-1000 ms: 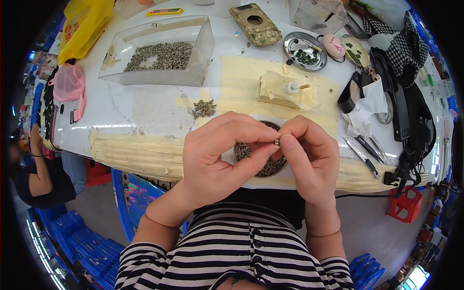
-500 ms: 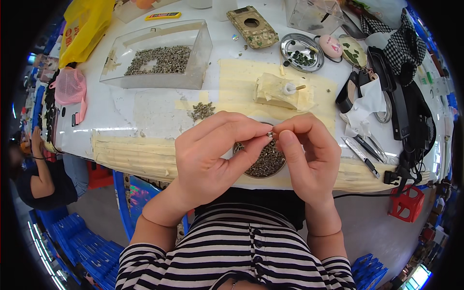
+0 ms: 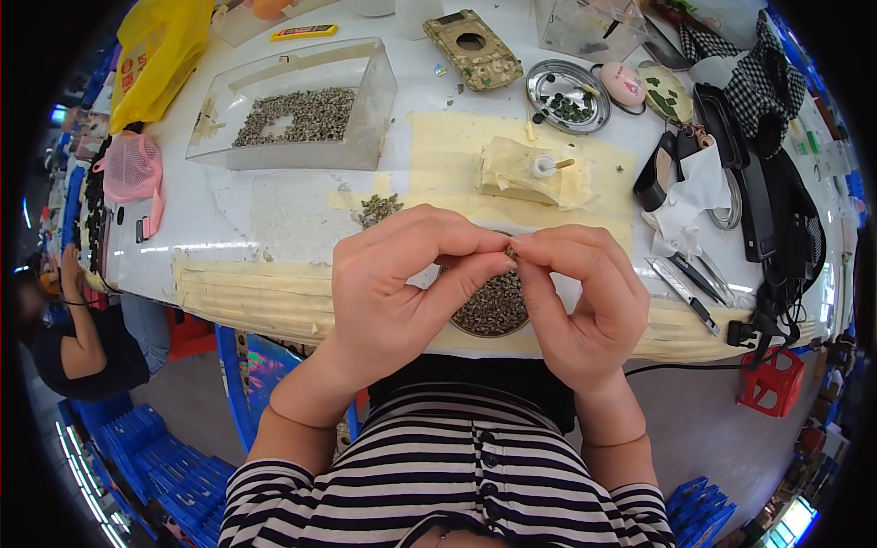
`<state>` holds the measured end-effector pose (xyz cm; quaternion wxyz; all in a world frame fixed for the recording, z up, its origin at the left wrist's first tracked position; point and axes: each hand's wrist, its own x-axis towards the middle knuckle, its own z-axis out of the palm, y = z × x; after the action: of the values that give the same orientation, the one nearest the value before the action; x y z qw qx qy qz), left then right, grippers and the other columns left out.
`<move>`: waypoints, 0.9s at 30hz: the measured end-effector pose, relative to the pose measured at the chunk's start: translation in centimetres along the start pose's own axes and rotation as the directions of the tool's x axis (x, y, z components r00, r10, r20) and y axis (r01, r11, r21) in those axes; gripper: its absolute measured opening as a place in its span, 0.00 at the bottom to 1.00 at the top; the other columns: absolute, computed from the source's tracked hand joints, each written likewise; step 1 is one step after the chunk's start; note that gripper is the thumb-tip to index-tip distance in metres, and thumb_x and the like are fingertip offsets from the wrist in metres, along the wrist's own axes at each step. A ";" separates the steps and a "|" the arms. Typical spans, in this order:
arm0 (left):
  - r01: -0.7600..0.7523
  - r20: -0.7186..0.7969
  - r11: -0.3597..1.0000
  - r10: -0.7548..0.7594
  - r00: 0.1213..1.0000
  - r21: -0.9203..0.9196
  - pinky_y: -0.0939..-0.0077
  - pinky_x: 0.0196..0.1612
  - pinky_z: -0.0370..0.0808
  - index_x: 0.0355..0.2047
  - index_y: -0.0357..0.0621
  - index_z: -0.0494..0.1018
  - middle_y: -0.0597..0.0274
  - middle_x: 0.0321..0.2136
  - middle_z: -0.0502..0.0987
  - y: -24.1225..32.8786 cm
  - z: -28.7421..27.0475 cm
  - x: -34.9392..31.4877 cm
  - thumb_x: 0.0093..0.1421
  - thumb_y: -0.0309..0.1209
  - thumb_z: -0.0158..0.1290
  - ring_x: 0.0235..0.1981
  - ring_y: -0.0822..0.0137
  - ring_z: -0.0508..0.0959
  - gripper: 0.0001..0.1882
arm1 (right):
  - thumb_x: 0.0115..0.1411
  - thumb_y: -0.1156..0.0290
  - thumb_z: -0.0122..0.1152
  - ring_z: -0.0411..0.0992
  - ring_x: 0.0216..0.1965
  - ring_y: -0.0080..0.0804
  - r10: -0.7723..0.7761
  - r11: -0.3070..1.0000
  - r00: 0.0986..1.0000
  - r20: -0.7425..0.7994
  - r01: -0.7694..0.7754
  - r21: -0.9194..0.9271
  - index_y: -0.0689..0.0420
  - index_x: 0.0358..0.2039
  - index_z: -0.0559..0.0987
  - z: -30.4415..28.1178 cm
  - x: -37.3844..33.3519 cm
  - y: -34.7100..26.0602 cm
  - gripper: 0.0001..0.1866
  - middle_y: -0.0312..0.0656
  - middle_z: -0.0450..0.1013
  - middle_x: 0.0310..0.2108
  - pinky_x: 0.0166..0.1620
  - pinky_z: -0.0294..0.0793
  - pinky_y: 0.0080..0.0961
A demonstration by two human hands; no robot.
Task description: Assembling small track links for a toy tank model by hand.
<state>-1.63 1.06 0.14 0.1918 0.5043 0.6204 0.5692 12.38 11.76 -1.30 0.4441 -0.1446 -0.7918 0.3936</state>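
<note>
Thumb and index finger of my left hand [image 3: 393, 288] are pinched together at the fingertips. My right hand [image 3: 594, 301] meets them, its index finger and thumb closed on the same spot. Between the fingertips sits a tiny brownish-metallic piece [image 3: 511, 253], mostly covered, so its exact kind cannot be made out. Right below the hands is a round dish holding many small metallic parts [image 3: 493, 309]; the fingers hide part of it. Beyond my left hand lies a loose heap of similar small parts [image 3: 378, 210] on the table.
A clear box [image 3: 367, 114] with more small parts stands back left. Behind my hands is a tape-covered block [image 3: 516, 178] bearing a small white pot with a stick. A camouflage-patterned case [image 3: 473, 50], a metal dish [image 3: 598, 114] of dark green pieces and a utility knife [image 3: 683, 294] lie around.
My right index finger has straightened and moved left against the left fingertips, its thumb turning upward beneath it. The small piece is now more covered. My left hand has barely moved.
</note>
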 end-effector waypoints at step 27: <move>-0.279 -0.045 0.922 0.301 0.953 0.268 0.76 0.29 0.77 0.37 0.36 0.80 0.55 0.31 0.80 -0.3 0.6 0.0 0.51 0.18 0.64 0.27 0.64 0.80 0.12 | 0.50 0.86 0.67 0.75 0.28 0.31 0.116 0.991 0.992 -0.040 -0.113 0.076 0.64 0.32 0.79 0.1 -0.4 0.0 0.09 0.42 0.77 0.29 0.30 0.73 0.22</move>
<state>-1.26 1.42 -0.34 0.0113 0.5864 0.6155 0.5265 12.52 11.50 -1.61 0.4432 -0.1820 -0.7572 0.4439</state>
